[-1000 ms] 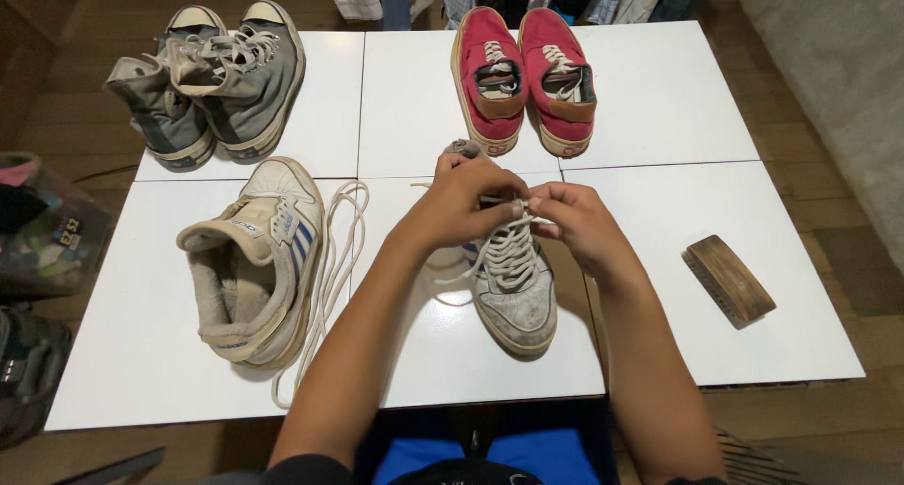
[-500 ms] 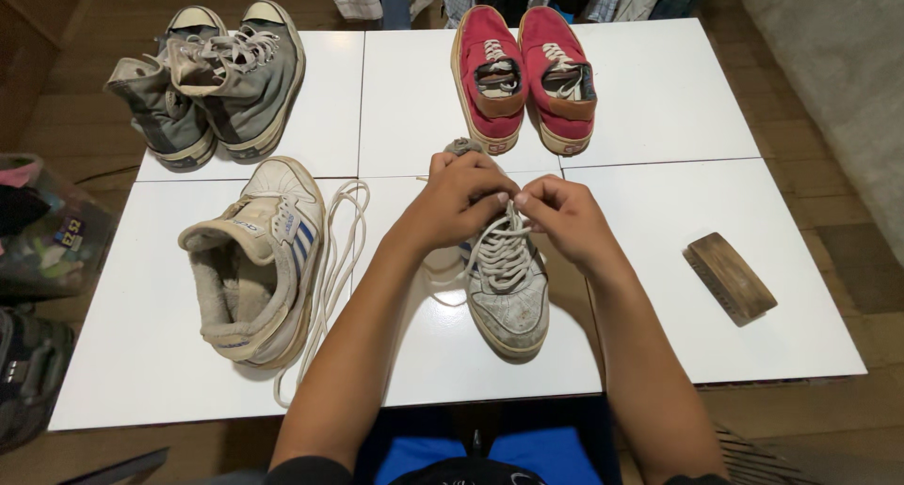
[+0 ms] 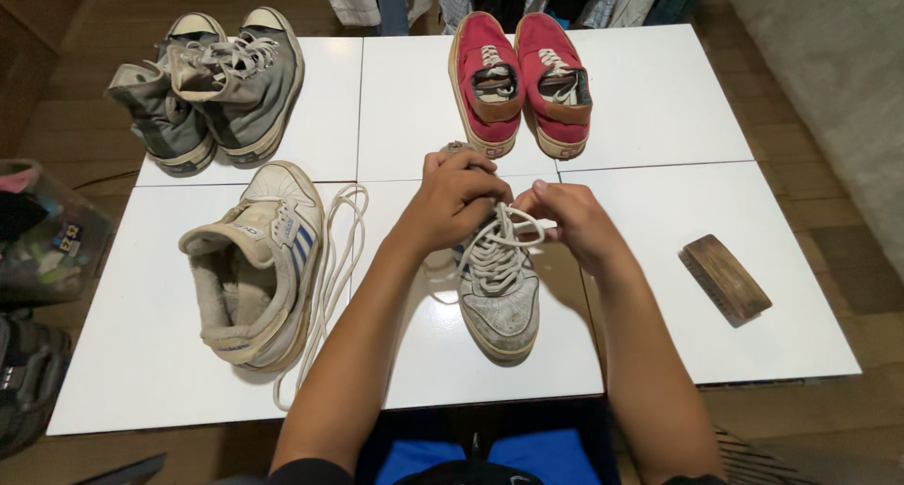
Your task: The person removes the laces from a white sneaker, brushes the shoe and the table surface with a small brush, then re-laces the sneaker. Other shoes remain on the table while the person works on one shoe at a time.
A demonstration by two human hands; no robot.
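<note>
A worn white sneaker (image 3: 499, 301) stands on the white table (image 3: 659, 250), toe towards me. My left hand (image 3: 452, 198) grips its upper part and lace near the ankle opening. My right hand (image 3: 570, 217) pinches a loop of the white shoelace (image 3: 513, 226) just above the eyelets. The heel of the sneaker is hidden behind my hands.
A matching white sneaker (image 3: 254, 264) lies to the left with a loose white lace (image 3: 330, 278) beside it. Grey high-top sneakers (image 3: 212, 80) sit at the back left, red sneakers (image 3: 518, 75) at the back middle. A wooden brush (image 3: 725, 280) lies to the right. A bin (image 3: 42, 231) stands left of the table.
The sneaker has shifted slightly away from me and left. My right hand has drawn the lace out into a visible loop; both hands stay at the top of the shoe.
</note>
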